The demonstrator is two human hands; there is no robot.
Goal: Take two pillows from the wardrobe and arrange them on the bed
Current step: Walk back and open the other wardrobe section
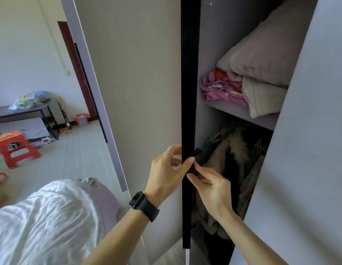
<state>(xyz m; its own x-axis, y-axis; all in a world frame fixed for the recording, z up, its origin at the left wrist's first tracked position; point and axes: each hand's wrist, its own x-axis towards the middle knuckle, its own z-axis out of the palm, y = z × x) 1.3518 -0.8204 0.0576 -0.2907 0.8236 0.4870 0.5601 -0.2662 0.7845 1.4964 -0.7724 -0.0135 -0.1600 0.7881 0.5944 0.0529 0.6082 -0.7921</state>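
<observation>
Both hands are seen at the black edge strip of a wardrobe door (189,111), which stands partly open. The left hand (166,173) is wrapped around that edge from the outer side, its thumb pressed on the black strip and its fingers curled behind the door panel; a ring is worn on one finger and a dark watch (144,205) on the wrist. The right hand (210,186) is placed just beside it on the inner side, fingertips bent against the same strip, so that the two hands nearly touch; whether the right hand truly grips the edge or only rests on it cannot be told.

Inside the wardrobe (309,131), a grey-beige pillow (262,56) is seen lying on the upper shelf (241,113), tilted up toward the back. A second, paler pillow (262,98) is tucked under it, at the front of the same shelf. Folded pink and orange cloth (221,87) is stacked just beside the pillows, to their left. Below the shelf, brown furry coats (233,155) are hung in the lower compartment, with hangers visible at their tops.

White crumpled bedding (47,222) is shown at the lower left, with a mauve sheet beneath it. Farther off, a red plastic stool (15,148) is set on the pale floor, near a dark table (23,109) on which plastic bags are piled.
</observation>
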